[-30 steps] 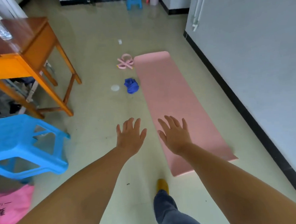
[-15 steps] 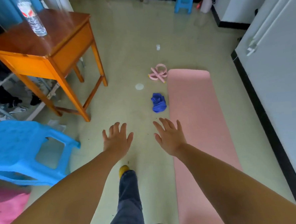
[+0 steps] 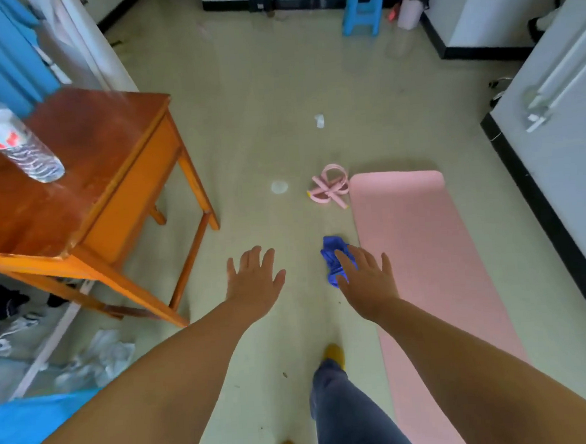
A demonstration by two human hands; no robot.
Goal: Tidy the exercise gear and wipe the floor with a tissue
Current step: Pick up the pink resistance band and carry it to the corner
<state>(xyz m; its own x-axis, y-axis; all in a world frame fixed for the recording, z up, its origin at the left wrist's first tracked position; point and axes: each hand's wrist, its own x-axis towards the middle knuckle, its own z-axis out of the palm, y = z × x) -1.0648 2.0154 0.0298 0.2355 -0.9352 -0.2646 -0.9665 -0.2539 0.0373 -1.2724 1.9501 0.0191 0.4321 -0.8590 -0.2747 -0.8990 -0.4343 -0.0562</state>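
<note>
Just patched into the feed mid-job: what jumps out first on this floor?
A long pink foam exercise mat lies unrolled along the right wall. Beside its left edge sit a crumpled blue cloth and, farther off, a pink looped exercise band. Both bare hands, left hand and right hand, reach forward open and empty, with an orange wooden table at left.

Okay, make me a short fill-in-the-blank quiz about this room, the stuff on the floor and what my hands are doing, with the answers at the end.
1. The yoga mat unrolled on the floor is ____ in colour.
2. The plastic water bottle stands on the wooden ____.
3. The blue cloth lies just to the ____ of the mat.
4. The left hand and right hand both hold ____.

Answers: pink; table; left; nothing
</note>
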